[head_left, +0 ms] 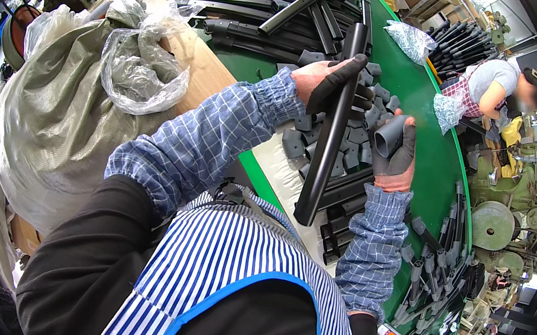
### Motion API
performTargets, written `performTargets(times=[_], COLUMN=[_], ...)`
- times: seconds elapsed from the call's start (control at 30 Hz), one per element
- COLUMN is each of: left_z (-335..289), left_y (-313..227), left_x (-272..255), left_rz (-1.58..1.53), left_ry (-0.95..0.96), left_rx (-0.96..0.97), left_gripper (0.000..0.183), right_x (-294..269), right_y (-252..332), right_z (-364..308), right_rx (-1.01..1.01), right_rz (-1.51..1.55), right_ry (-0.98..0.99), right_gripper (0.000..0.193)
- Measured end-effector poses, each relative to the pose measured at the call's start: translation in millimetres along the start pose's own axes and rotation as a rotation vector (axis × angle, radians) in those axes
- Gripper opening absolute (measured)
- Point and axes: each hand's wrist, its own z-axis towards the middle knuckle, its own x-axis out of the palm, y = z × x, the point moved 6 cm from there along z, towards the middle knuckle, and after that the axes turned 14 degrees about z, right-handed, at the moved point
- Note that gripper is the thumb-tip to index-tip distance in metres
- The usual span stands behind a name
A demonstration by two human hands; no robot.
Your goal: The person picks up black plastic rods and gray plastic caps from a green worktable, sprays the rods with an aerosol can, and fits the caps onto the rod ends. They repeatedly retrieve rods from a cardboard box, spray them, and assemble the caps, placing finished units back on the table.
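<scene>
Your left hand (326, 81) is closed round a long black tube (328, 145), thumb laid along it, gripping it toward its upper end; the tube slants down from your grip, its lower end hanging near your apron (243, 232); your right hand (401, 159) is curled round a short grey tubular connector (389, 137), its hollow end uncovered; the connector sits to the right of the black tube, apart from it, so each hand has one piece and a gap lies between them.

Beneath and between your hands spreads a heap of loose grey connectors (293, 145); nearer you, more dark tubes (346, 193) lie by a white sheet (276, 163); beyond your left hand, long black tubes (248, 16) are stacked on the green tabletop (432, 172); further tubes with grey ends (427, 276) lie to your right; a large olive sack (52, 112) bulges on your left; across the table at the right, a co-worker (493, 85) bends forward.
</scene>
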Motion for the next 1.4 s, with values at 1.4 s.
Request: performTargets(times=[1.4], left_z=[-1], left_y=[10], left_x=[33], left_rz=[-0.409], left_ry=[0.418], left_rx=[-0.069], left_gripper=[0.050], right_x=[29], right_y=[35], right_z=[55], right_rx=[-0.259], right_rz=[0.033], right_ry=[0.127], right_gripper=[0.026])
